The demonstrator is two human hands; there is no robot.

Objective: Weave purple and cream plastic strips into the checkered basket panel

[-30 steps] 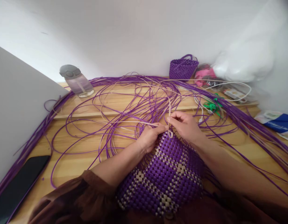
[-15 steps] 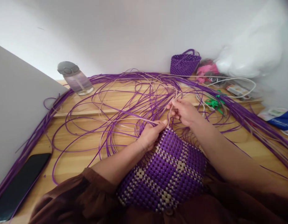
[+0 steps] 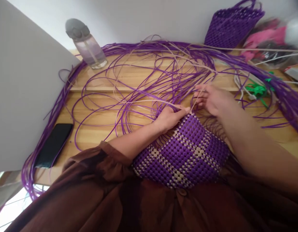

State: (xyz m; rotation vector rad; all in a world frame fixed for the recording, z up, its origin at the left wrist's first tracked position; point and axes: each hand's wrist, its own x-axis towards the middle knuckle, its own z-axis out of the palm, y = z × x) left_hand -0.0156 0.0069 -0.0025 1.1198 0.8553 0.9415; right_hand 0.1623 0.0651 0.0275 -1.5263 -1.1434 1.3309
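Note:
A woven panel (image 3: 187,151) of purple and beige plastic strips lies against my lap, its pointed corner up and away from me. At that corner my left hand (image 3: 170,118) is closed, the thumb pressing the edge beside a beige strip that trails off to the left. Just right of the corner is my right hand (image 3: 210,99), slightly blurred, its fingers bent around a thin beige strand (image 3: 194,104) that rises from the tip. Loose purple strips (image 3: 173,77) spread out in loops beyond both hands.
A clear bottle (image 3: 89,48) with a grey lid stands at the back left; a black phone (image 3: 54,145) lies at the left. A purple woven basket (image 3: 232,27) stands by the wall, with pink material (image 3: 264,40) and a green tangle (image 3: 257,89) on the right.
The camera view has tilted down and moved left, so everything appears higher and farther right. My right hand has moved slightly right of the corner, the strand still in its fingers.

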